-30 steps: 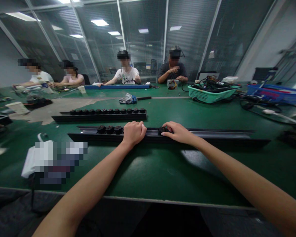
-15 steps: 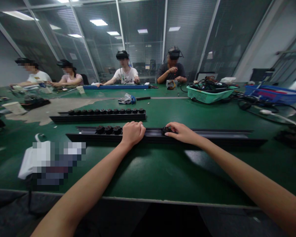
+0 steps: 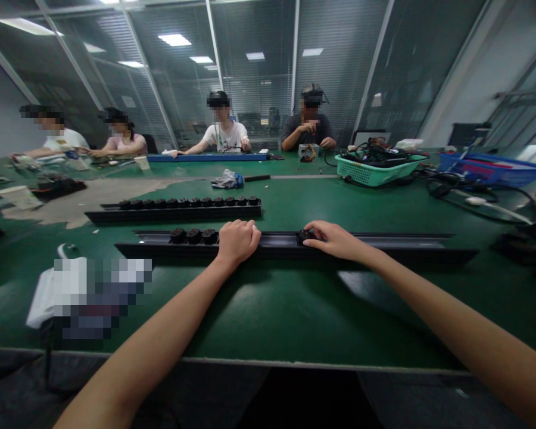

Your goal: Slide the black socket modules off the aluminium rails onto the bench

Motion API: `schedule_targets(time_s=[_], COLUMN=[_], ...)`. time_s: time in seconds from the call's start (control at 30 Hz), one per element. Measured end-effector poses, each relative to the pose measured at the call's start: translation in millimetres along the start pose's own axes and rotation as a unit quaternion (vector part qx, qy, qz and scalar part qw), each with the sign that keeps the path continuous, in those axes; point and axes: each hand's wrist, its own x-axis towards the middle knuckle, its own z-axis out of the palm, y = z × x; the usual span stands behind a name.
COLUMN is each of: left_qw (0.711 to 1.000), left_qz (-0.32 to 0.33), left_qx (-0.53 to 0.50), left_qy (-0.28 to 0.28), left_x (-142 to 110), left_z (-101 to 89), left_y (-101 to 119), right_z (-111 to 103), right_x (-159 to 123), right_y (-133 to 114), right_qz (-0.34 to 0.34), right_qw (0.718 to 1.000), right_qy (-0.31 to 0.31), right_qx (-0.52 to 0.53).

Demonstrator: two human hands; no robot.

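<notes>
Black part (image 3: 303, 237) farther right — along rail (image 3: 279, 240), right hand (image 3: 335, 241) too

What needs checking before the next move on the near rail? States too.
1. Left hand on the long, straight black rail: ok, curled over it.
2. Right hand on the squat, round black part: ok, thumb and fingertips at it.
3. That part fully seated: cannot tell, fingers partly cover it.
4. That part up against the three round black parts left of the left hand: not ok, well apart.
5. Near rail apart from the shorter black rail behind: ok, green tabletop shows between.
</notes>
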Motion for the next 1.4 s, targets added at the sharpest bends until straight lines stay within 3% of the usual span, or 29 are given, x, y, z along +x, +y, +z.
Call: schedule_targets(time_s=[1.4], left_qw=[1.0], left_qz=[-0.001], left_qx=[-0.013], left_qy=[0.011], left_x=[0.1], left_z=[1.7], left_y=[-0.5], right_z=[-33.9], right_x=[-40.8], right_y=[21.9], right_qz=[0.055], right_qw=[0.998], right_qy=[-0.007], right_qx=[-0.013])
